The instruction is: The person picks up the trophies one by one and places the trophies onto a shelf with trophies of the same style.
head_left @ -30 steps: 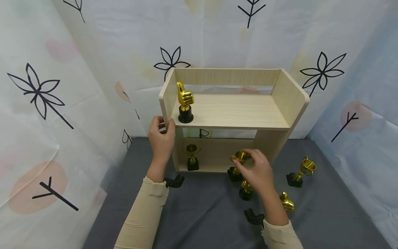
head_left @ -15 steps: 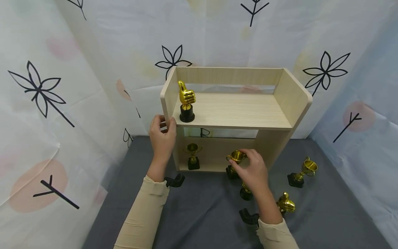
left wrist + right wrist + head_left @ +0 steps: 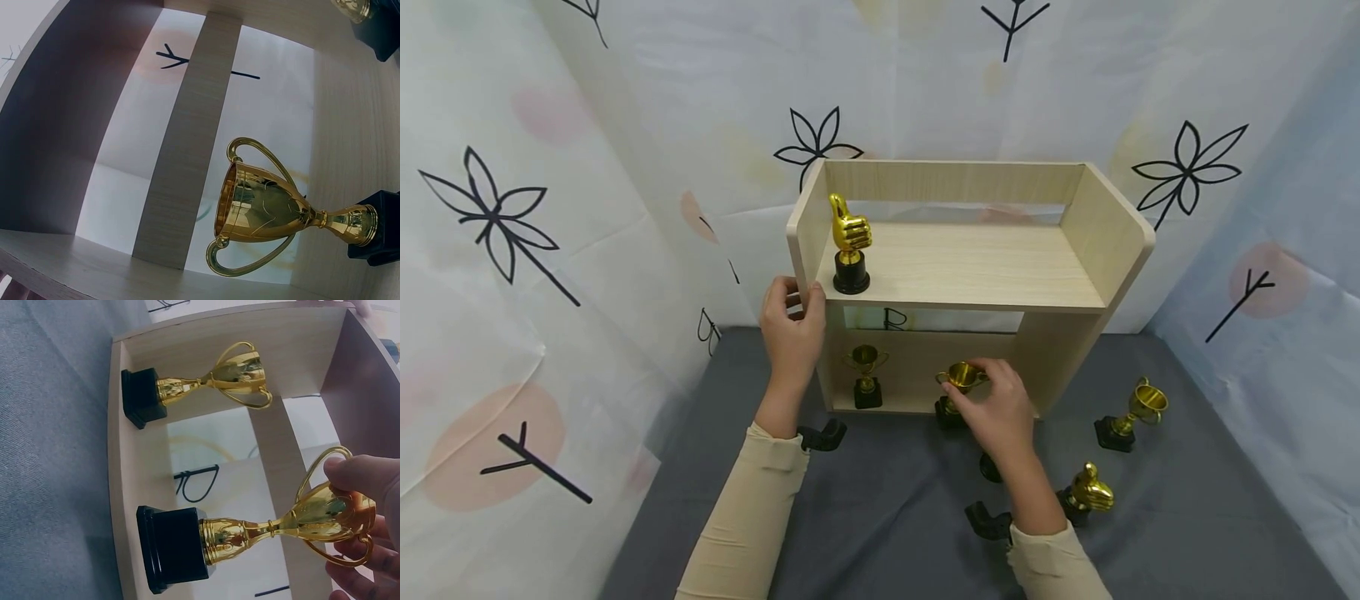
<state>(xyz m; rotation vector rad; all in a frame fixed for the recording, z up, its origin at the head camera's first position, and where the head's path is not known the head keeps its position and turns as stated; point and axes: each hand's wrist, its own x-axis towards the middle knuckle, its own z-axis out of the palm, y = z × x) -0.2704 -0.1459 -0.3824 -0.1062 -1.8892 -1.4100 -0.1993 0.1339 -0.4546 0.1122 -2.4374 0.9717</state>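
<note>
A pale wooden two-tier shelf (image 3: 985, 267) stands at the back of the table. My left hand (image 3: 793, 333) grips the edge of its left side panel, thumb at the front. My right hand (image 3: 1000, 408) holds a gold trophy cup (image 3: 961, 377) by its bowl, thumb and fingers on opposite sides. In the right wrist view this cup is upright relative to the shelf, its black base (image 3: 175, 547) at the lower tier's opening; I cannot tell whether it touches the board. Another trophy cup (image 3: 265, 206) stands on the lower tier's left. On the upper tier's left stands a thumbs-up trophy (image 3: 851, 233).
On the grey cloth to the right are a trophy cup (image 3: 1145, 403) and a second thumbs-up trophy (image 3: 1091, 492) by my right forearm. A round black base (image 3: 990, 467) shows beside my right wrist, the rest hidden. Patterned cloth (image 3: 677, 108) hangs behind the shelf.
My right hand has moved left with the trophy cup, along the front of the lower tier. It now hides most of the trophy with the round base. My left hand stays on the side panel.
</note>
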